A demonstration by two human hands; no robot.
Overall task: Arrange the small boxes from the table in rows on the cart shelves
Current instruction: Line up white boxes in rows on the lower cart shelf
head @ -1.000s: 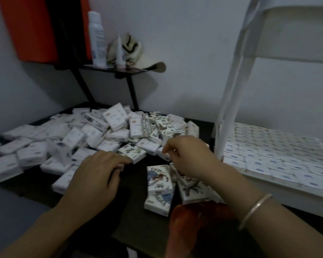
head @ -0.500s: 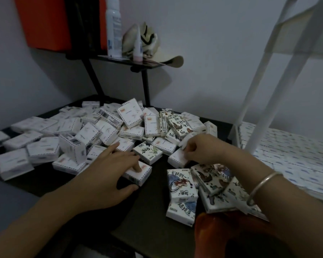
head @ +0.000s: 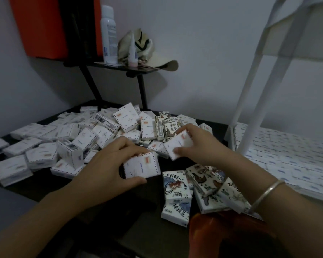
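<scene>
1. While each hand has a box, finish the lift cleanly. The left hand (head: 104, 168) curls its thumb and fingers round a white bordered box (head: 142, 167) near the front edge of the table (head: 63, 190). The right hand (head: 203, 146) holds a second white box (head: 178, 146), tilted, between thumb and fingers at one end, by the near edge of the heap (head: 108, 127).
2. Firm up the right-hand hold before moving, because a grip at one end looks likely to let the box swing.
3. Turn both boxes the same face up to match the laid rows (head: 287, 157) on the cart (head: 306, 38), which stands at the table's right edge.
4. Take the right-hand box across first, as that hand is nearer the cart, and steer clear of the white upright (head: 268, 94).
5. Raise the forearm over the illustrated boxes (head: 177, 185) at the table's front right corner, so that it does not drag them off.
6. Butt each box squarely against its neighbours. Where the next free place lies cannot be told from this view.
</scene>
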